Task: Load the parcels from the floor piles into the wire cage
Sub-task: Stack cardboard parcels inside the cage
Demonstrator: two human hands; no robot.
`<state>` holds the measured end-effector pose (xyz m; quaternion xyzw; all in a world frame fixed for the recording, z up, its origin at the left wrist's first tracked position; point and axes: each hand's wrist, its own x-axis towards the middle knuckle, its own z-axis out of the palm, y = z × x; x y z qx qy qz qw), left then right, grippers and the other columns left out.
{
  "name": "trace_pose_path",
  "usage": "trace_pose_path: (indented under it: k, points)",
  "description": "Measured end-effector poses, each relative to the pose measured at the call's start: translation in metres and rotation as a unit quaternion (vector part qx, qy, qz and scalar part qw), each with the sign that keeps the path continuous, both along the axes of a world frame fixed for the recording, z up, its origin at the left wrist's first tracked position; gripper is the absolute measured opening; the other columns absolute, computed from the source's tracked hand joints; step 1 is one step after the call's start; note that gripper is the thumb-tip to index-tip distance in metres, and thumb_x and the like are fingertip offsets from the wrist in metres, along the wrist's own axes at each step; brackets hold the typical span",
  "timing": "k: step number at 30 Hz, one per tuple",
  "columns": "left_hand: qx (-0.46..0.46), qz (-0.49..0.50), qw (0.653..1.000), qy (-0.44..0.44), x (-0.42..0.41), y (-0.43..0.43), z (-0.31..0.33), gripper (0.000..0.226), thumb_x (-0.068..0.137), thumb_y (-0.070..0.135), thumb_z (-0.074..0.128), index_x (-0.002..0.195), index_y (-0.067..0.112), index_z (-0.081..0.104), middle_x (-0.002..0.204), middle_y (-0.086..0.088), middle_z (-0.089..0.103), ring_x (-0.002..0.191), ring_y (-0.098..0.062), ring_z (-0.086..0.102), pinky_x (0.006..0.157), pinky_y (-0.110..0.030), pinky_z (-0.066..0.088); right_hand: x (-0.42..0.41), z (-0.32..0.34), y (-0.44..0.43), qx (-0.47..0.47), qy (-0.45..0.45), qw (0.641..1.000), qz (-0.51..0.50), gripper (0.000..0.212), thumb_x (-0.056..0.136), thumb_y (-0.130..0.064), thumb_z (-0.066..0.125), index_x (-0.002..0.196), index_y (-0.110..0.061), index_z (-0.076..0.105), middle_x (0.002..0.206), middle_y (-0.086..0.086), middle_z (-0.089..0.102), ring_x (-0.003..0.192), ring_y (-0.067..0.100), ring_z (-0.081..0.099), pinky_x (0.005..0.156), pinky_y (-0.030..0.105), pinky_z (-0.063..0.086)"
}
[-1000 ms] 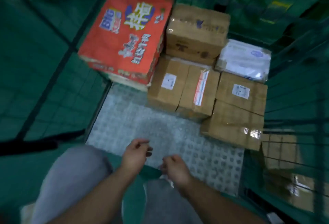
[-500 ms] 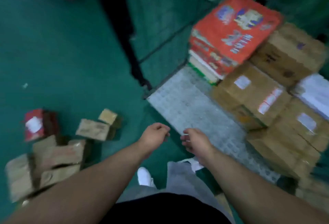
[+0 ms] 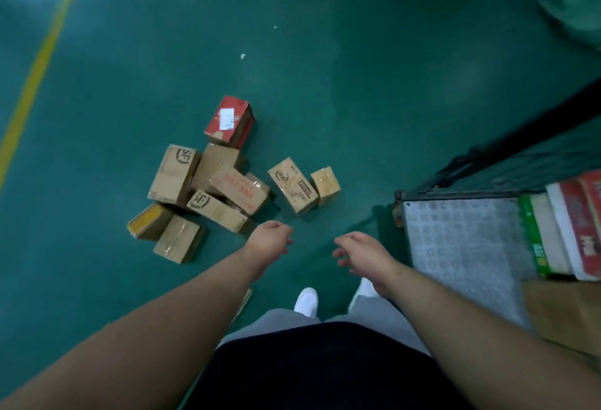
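I see the left hand point(image 3: 270, 240) and right hand point(image 3: 361, 251) loose-fingered, holding nothing; a few parcels point(image 3: 572, 224) sit in the wire cage point(image 3: 455, 230); the floor pile point(image 3: 211, 188) awaits loading.

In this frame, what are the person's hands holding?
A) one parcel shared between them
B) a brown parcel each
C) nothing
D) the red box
C: the left hand and right hand are both empty, fingers loose, above the floor and short of the parcels.
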<state>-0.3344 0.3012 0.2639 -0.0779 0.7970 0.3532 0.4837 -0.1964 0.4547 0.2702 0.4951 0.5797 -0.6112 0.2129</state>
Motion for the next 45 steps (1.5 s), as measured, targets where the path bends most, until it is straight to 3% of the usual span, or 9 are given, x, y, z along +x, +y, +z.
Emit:
trace_pose_path:
  k: [6, 14, 19, 24, 28, 34, 38, 42, 45]
  points:
    - [-0.013, 0.027, 0.998, -0.063, -0.036, 0.021, -0.019, 0.023, 0.103, 0.028, 0.051, 0.117, 0.013, 0.061, 0.111, -0.007, 0.068, 0.101, -0.024, 0.066, 0.096, -0.042, 0.053, -0.047, -0.025, 0.033, 0.005, -0.032, 0.999, 0.040, 0.022, 0.098, -0.036, 0.054, 0.106, -0.019, 0.064, 0.106, 0.001, 0.071, 0.086, 0.015, 0.065, 0.074, 0.030, 0.048]
    - [-0.071, 0.101, 0.990, -0.066, -0.121, 0.066, -0.035, 0.017, 0.102, 0.027, 0.055, 0.111, 0.015, 0.063, 0.107, -0.006, 0.070, 0.100, -0.025, 0.069, 0.090, -0.041, 0.056, -0.158, -0.075, 0.107, -0.011, -0.060, 0.990, 0.131, 0.020, 0.098, -0.035, 0.051, 0.104, -0.021, 0.063, 0.107, 0.003, 0.069, 0.094, 0.018, 0.067, 0.079, 0.032, 0.050]
    - [-0.095, 0.136, 0.982, -0.093, -0.173, 0.100, -0.069, 0.014, 0.100, 0.030, 0.058, 0.109, 0.019, 0.062, 0.108, -0.006, 0.069, 0.102, -0.027, 0.068, 0.093, -0.044, 0.055, -0.224, -0.118, 0.152, 0.033, -0.076, 0.972, 0.220, 0.019, 0.092, -0.033, 0.051, 0.093, -0.019, 0.065, 0.107, 0.005, 0.063, 0.086, 0.021, 0.065, 0.065, 0.027, 0.047]
    - [-0.113, 0.092, 0.980, -0.133, -0.213, 0.138, -0.136, 0.022, 0.098, 0.035, 0.059, 0.113, 0.020, 0.064, 0.109, -0.009, 0.070, 0.100, -0.027, 0.069, 0.085, -0.039, 0.057, -0.264, -0.178, 0.189, 0.051, -0.106, 0.962, 0.248, 0.014, 0.093, -0.029, 0.052, 0.095, -0.022, 0.063, 0.099, 0.000, 0.069, 0.093, 0.022, 0.066, 0.078, 0.032, 0.052]
    - [-0.128, 0.034, 0.981, -0.144, -0.252, 0.169, -0.218, 0.015, 0.099, 0.038, 0.057, 0.104, 0.025, 0.060, 0.110, -0.012, 0.069, 0.106, -0.032, 0.068, 0.092, -0.046, 0.057, -0.287, -0.257, 0.220, 0.095, -0.121, 0.937, 0.314, 0.014, 0.097, -0.035, 0.049, 0.097, -0.027, 0.060, 0.103, -0.002, 0.068, 0.088, 0.020, 0.062, 0.061, 0.024, 0.041]
    - [-0.173, -0.049, 0.973, -0.143, -0.276, 0.207, -0.375, 0.017, 0.098, 0.035, 0.060, 0.094, 0.020, 0.053, 0.088, 0.004, 0.057, 0.084, -0.018, 0.060, 0.093, -0.041, 0.057, -0.303, -0.396, 0.235, 0.110, -0.160, 0.934, 0.299, 0.046, 0.096, -0.037, 0.051, 0.141, -0.029, 0.052, 0.131, 0.003, 0.060, 0.104, 0.024, 0.058, 0.079, 0.027, 0.041]
    - [-0.246, -0.054, 0.955, -0.156, -0.259, 0.224, -0.479, 0.087, 0.075, 0.060, 0.067, 0.140, 0.014, 0.033, 0.119, -0.008, 0.052, 0.107, -0.030, 0.055, 0.096, -0.051, 0.053, -0.296, -0.480, 0.218, 0.116, -0.165, 0.924, 0.325, 0.065, 0.097, -0.036, 0.051, 0.155, -0.038, 0.022, 0.150, 0.012, 0.033, 0.126, 0.038, 0.050, 0.096, 0.035, 0.046]
    - [-0.259, 0.098, 0.942, -0.189, -0.233, 0.230, -0.576, 0.103, 0.042, 0.084, 0.072, 0.123, 0.026, 0.044, 0.099, 0.004, 0.055, 0.115, -0.026, 0.055, 0.097, -0.065, 0.049, -0.295, -0.546, 0.198, 0.131, -0.182, 0.937, 0.268, 0.104, 0.090, -0.043, 0.064, 0.158, -0.038, -0.015, 0.167, 0.005, 0.009, 0.147, 0.034, 0.027, 0.115, 0.050, 0.036]
    - [-0.209, 0.130, 0.936, -0.251, -0.199, 0.212, -0.701, 0.132, 0.025, 0.093, 0.074, 0.141, 0.040, 0.047, 0.140, 0.005, 0.059, 0.132, -0.030, 0.055, 0.098, -0.065, 0.046, -0.293, -0.582, 0.188, 0.137, -0.209, 0.935, 0.253, 0.111, 0.087, -0.058, 0.064, 0.159, -0.030, -0.017, 0.170, -0.001, -0.011, 0.156, 0.030, 0.002, 0.120, 0.061, 0.021]
